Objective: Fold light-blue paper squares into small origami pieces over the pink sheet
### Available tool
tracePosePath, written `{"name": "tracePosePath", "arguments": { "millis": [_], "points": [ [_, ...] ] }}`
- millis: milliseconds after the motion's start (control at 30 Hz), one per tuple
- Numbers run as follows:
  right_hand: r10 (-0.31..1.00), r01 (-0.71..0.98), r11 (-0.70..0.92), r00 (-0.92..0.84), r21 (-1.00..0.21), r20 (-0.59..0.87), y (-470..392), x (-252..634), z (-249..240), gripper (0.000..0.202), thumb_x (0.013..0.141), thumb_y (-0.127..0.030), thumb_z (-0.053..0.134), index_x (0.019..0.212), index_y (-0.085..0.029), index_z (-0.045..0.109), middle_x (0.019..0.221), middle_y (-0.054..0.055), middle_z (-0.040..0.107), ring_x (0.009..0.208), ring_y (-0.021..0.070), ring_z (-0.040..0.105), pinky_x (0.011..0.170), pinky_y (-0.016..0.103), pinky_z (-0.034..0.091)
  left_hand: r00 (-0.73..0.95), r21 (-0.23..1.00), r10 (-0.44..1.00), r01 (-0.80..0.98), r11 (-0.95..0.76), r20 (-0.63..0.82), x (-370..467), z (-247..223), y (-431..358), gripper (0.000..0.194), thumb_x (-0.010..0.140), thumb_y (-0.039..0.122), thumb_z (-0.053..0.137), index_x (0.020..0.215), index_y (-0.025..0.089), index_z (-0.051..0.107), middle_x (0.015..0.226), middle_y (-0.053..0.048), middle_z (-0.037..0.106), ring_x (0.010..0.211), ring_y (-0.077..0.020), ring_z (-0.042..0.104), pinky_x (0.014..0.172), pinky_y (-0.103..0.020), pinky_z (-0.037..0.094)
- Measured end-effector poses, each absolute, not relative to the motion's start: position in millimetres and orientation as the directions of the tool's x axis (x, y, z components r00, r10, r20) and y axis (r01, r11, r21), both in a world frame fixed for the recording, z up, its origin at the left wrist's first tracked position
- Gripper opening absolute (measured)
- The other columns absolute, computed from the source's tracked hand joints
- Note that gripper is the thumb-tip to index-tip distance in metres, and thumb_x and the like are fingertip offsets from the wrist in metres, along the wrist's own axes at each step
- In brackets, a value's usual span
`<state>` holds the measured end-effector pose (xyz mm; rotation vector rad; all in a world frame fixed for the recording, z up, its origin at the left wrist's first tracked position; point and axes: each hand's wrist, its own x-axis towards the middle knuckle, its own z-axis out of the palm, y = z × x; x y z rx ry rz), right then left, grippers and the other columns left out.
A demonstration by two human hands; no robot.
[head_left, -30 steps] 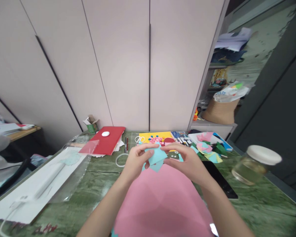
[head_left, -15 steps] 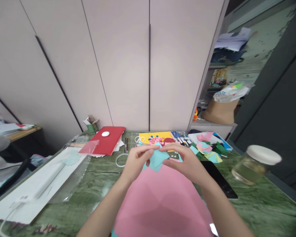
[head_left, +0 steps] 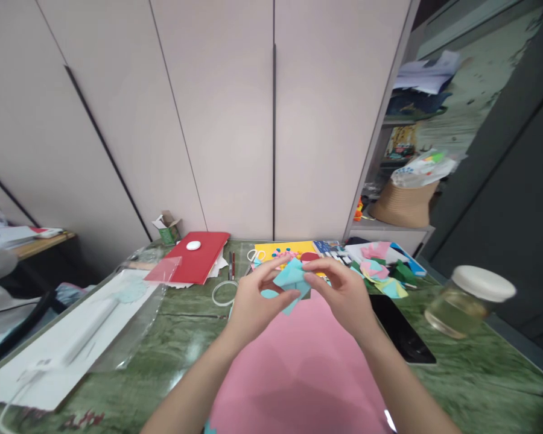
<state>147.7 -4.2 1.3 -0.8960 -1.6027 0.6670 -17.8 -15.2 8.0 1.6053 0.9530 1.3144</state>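
Note:
A folded light-blue paper point(head_left: 294, 277) is held up between both hands, above a large pink sheet point(head_left: 298, 361). My left hand point(head_left: 257, 298) pinches its left side, with the thumb on the lower edge. The thumb and fingers of my right hand point(head_left: 341, 289) grip its upper right part. Folded flaps and a crease show on the side facing me. Behind the hands lie a yellow sheet point(head_left: 271, 248) with small pink and blue pieces and white-handled scissors point(head_left: 256, 255), partly hidden.
A red folder point(head_left: 203, 259) with a white disc lies back left. Plastic-covered white paper point(head_left: 90, 325) is at left. Coloured folded papers point(head_left: 380, 268), a black tablet point(head_left: 400, 328) and a lidded glass jar point(head_left: 468, 301) stand or lie at right on the green table point(head_left: 163, 361).
The blue paper has turned and its folded flaps now show. My left thumb has moved down to its lower edge, and my right fingers have shifted their hold near the top.

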Motion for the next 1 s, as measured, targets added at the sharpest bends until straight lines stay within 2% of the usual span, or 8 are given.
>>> {"name": "tracePosePath", "arguments": {
  "millis": [100, 300, 533, 800, 1000],
  "points": [
    [0.825, 0.190, 0.564, -0.082, -0.803, 0.560, -6.6, 146.9, 1.4, 0.009, 0.078, -0.026, 0.060, 0.087, -0.024, 0.064, 0.086, 0.002, 0.065, 0.086, 0.0175, 0.059, 0.075, 0.031, 0.047, 0.127, 0.922, 0.919, 0.064, -0.382, 0.373, -17.8, 6.6, -14.4, 0.040, 0.068, 0.019, 0.067, 0.107, 0.024, 0.060, 0.102, -0.005, 0.066, 0.090, -0.0179, 0.062, 0.075, -0.027, 0.050],
    [0.829, 0.178, 0.559, -0.091, -0.810, 0.552, -7.7, 146.0, 1.3, 0.011, 0.080, -0.026, 0.058, 0.089, -0.024, 0.064, 0.090, 0.004, 0.065, 0.090, 0.0193, 0.059, 0.079, 0.034, 0.047, 0.048, 0.904, 0.910, 0.100, -0.416, 0.413, -19.1, 4.6, -14.1, 0.033, 0.068, 0.022, 0.068, 0.101, 0.024, 0.065, 0.099, -0.005, 0.067, 0.086, -0.0166, 0.062, 0.074, -0.026, 0.049],
    [0.867, 0.155, 0.496, -0.148, -0.854, 0.476, -13.8, 139.4, 4.3, 0.029, 0.073, -0.028, 0.066, 0.101, -0.026, 0.058, 0.103, 0.005, 0.062, 0.096, 0.0215, 0.058, 0.083, 0.038, 0.047, 0.018, 0.907, 0.912, 0.094, -0.409, 0.410, -18.7, 4.3, -14.5, 0.029, 0.067, 0.025, 0.069, 0.095, 0.020, 0.067, 0.086, -0.004, 0.068, 0.077, -0.0153, 0.061, 0.069, -0.025, 0.048],
    [0.878, 0.051, 0.471, -0.120, -0.881, 0.463, -13.0, 136.1, 1.0, 0.022, 0.074, -0.027, 0.065, 0.095, -0.025, 0.061, 0.093, 0.004, 0.065, 0.091, 0.0198, 0.059, 0.081, 0.035, 0.047, 0.002, 0.908, 0.914, 0.111, -0.403, 0.405, -17.9, 5.2, -17.6, 0.026, 0.068, 0.025, 0.069, 0.093, 0.020, 0.068, 0.085, -0.004, 0.069, 0.073, -0.0135, 0.061, 0.065, -0.022, 0.048],
    [0.876, 0.044, 0.475, -0.116, -0.879, 0.468, -13.0, 136.0, 1.8, 0.019, 0.075, -0.027, 0.064, 0.094, -0.025, 0.062, 0.091, 0.004, 0.065, 0.089, 0.0193, 0.059, 0.079, 0.035, 0.048, -0.005, 0.902, 0.906, 0.100, -0.420, 0.423, -17.4, 4.2, -17.5, 0.023, 0.068, 0.025, 0.069, 0.091, 0.020, 0.069, 0.086, -0.004, 0.069, 0.073, -0.0134, 0.062, 0.066, -0.022, 0.049]
  ]
}}
